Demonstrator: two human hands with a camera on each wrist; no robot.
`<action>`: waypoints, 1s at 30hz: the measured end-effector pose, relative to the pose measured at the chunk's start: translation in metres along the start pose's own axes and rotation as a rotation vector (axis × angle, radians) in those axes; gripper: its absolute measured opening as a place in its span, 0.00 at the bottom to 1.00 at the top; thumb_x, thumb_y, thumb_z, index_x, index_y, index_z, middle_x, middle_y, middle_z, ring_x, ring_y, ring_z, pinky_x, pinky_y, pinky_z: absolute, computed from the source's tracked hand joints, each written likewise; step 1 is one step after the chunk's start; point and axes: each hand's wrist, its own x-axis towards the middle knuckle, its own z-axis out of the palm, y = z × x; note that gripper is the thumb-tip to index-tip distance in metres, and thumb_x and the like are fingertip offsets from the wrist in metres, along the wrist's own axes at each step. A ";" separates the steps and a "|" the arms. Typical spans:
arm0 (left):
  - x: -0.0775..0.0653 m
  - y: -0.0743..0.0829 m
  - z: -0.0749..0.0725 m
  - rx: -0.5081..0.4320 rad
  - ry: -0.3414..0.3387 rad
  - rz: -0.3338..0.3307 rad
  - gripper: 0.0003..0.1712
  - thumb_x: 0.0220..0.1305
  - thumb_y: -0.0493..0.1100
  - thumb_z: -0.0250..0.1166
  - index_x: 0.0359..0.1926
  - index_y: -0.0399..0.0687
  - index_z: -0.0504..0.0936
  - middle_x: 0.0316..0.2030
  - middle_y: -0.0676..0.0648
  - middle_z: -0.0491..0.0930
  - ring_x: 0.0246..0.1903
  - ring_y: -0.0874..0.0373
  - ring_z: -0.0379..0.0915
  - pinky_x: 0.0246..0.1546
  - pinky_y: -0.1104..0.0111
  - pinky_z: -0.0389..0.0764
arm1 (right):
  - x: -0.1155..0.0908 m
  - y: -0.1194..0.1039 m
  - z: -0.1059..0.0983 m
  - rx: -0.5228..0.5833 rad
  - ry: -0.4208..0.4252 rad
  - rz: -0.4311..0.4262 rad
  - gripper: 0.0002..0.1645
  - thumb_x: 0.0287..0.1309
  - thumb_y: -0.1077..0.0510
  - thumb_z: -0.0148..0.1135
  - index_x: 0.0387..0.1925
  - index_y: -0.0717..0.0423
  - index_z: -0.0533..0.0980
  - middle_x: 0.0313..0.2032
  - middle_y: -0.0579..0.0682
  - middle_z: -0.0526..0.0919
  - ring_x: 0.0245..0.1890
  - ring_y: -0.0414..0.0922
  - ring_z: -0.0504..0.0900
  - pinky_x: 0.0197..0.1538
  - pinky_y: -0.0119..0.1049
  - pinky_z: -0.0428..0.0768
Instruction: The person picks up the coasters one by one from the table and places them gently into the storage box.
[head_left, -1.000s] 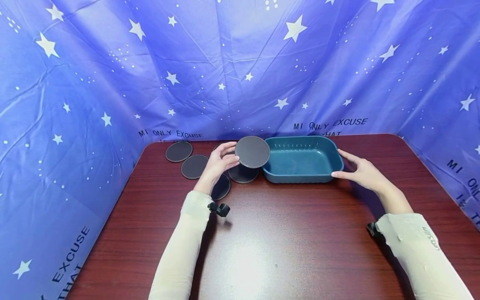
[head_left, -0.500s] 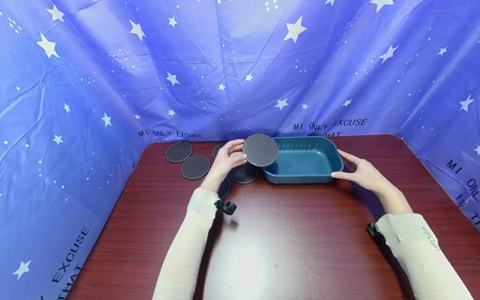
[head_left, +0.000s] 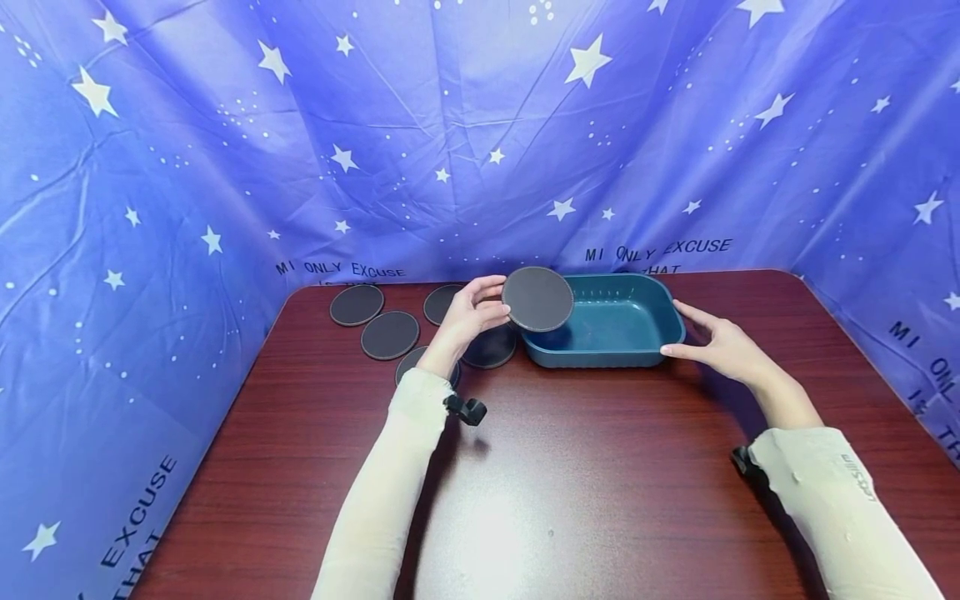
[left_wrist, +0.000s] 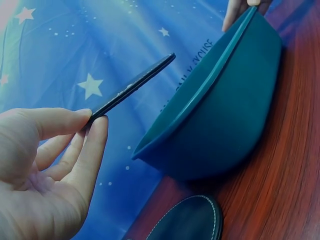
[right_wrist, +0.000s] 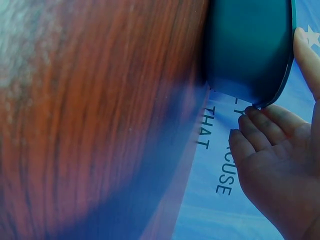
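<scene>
In the head view my left hand (head_left: 468, 321) pinches a round dark coaster (head_left: 537, 298) by its left edge, thumb against fingers. The coaster is raised and overlaps the left end of a teal rectangular container (head_left: 600, 359). From the left wrist the coaster (left_wrist: 135, 87) shows edge-on, tilted, apart from the container's rim. My right hand (head_left: 723, 346) touches the container's right end, thumb at the front corner and fingers farther back. Its fingers look nearly straight in the right wrist view, against the container (right_wrist: 250, 50). Inside the container I see no coaster; its left part is hidden.
Several dark coasters lie flat on the reddish wooden table (head_left: 570, 467), left of the container: one far left (head_left: 357, 305), another coaster (head_left: 390, 335) in front of it, and one coaster (head_left: 490, 348) beside the container. A starry blue cloth (head_left: 450, 167) rises behind the table.
My left hand has carried the coaster rightward, from the container's left edge to over its left end. The right hand and the container have stayed in place.
</scene>
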 end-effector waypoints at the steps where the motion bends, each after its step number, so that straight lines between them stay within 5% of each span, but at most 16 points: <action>1: 0.000 0.000 0.001 -0.001 -0.003 0.000 0.32 0.63 0.23 0.59 0.69 0.35 0.67 0.61 0.33 0.73 0.34 0.68 0.80 0.38 0.76 0.87 | 0.000 0.000 0.000 -0.002 -0.001 0.002 0.56 0.58 0.43 0.71 0.79 0.50 0.50 0.75 0.68 0.55 0.74 0.69 0.55 0.70 0.69 0.61; 19: 0.018 -0.003 0.034 0.049 -0.030 -0.066 0.32 0.62 0.23 0.61 0.67 0.38 0.70 0.63 0.34 0.73 0.37 0.63 0.79 0.48 0.64 0.88 | 0.000 0.000 0.000 0.000 -0.001 0.006 0.56 0.58 0.44 0.71 0.78 0.50 0.50 0.75 0.67 0.55 0.74 0.68 0.54 0.70 0.69 0.60; 24: 0.023 -0.001 0.049 0.156 -0.048 -0.082 0.32 0.61 0.23 0.62 0.67 0.39 0.71 0.63 0.35 0.73 0.43 0.53 0.81 0.51 0.59 0.86 | 0.000 0.001 0.000 -0.007 -0.002 0.005 0.56 0.58 0.44 0.71 0.79 0.50 0.50 0.75 0.67 0.55 0.74 0.68 0.54 0.70 0.69 0.60; 30: 0.029 -0.006 0.064 0.383 -0.070 -0.066 0.29 0.61 0.25 0.64 0.64 0.41 0.73 0.60 0.37 0.76 0.50 0.45 0.82 0.43 0.65 0.89 | 0.000 0.001 0.000 -0.003 -0.003 0.005 0.56 0.58 0.44 0.70 0.79 0.50 0.50 0.75 0.67 0.55 0.74 0.68 0.54 0.70 0.68 0.60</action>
